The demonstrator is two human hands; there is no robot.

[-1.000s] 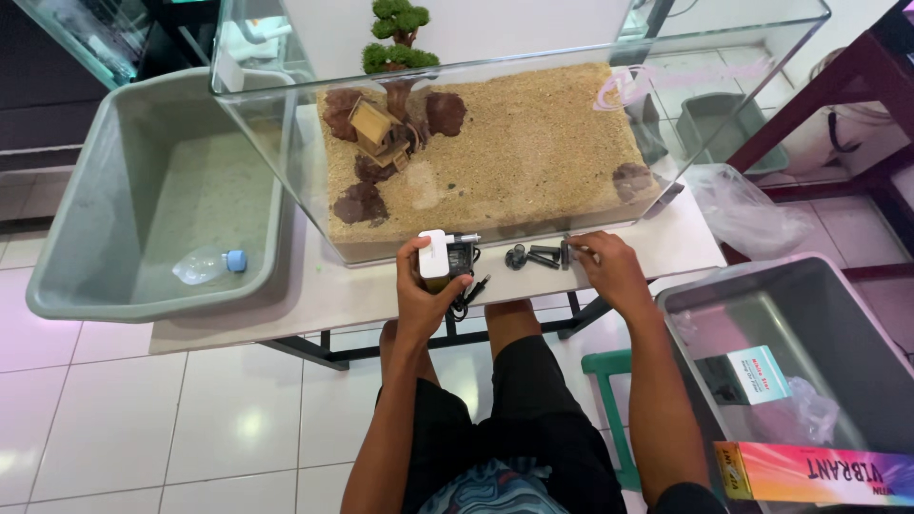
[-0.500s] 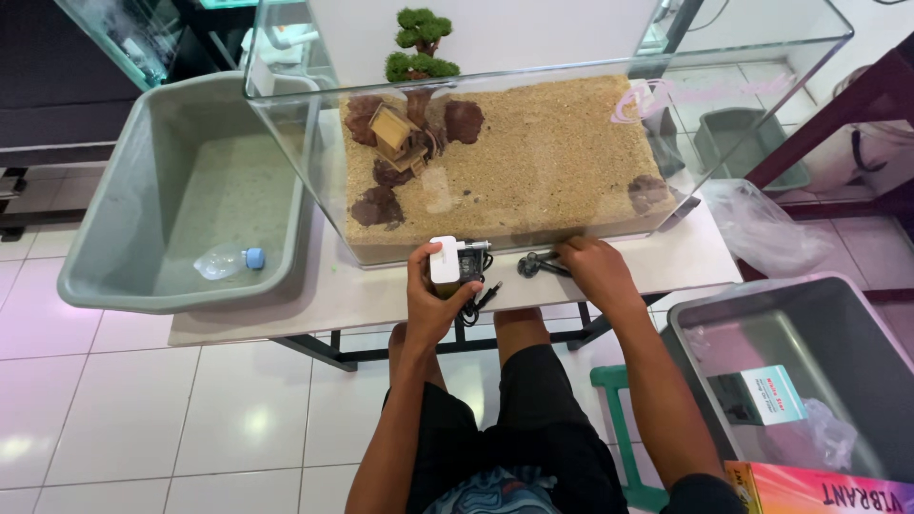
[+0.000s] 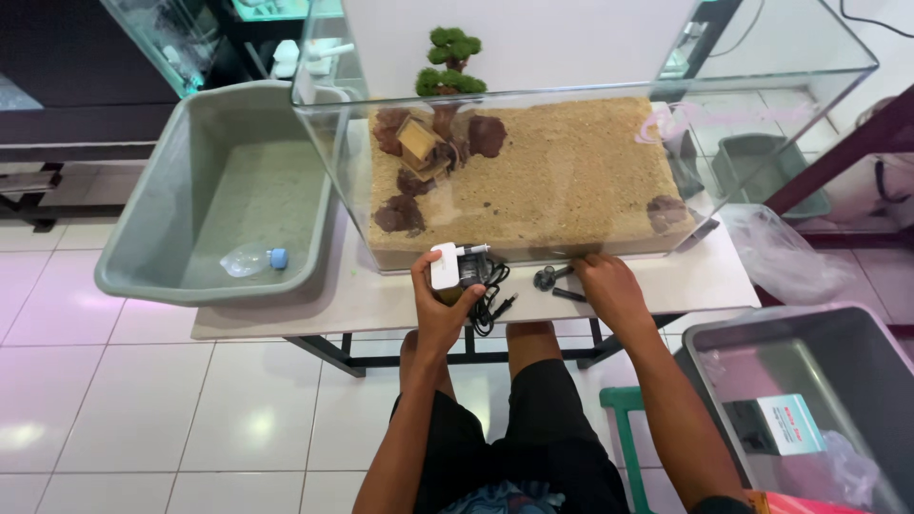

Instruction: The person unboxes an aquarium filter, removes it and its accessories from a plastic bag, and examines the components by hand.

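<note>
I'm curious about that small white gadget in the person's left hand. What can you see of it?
The white gadget is a small boxy device, plastic by its look, with a black part and a thin black cord coiled beside it. The left hand grips it from below, just above the white table and in front of the glass tank. Its finer details are too small to tell.

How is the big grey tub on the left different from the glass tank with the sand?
The grey tub has solid walls you cannot see through; the glass tank is clear. The tub holds only a small plastic bottle lying on its side; the tank holds sand, dark rocks, a little house and a small tree. The tub sticks out past the table edge; the tank sits fully on it. Both are open on top.
</note>
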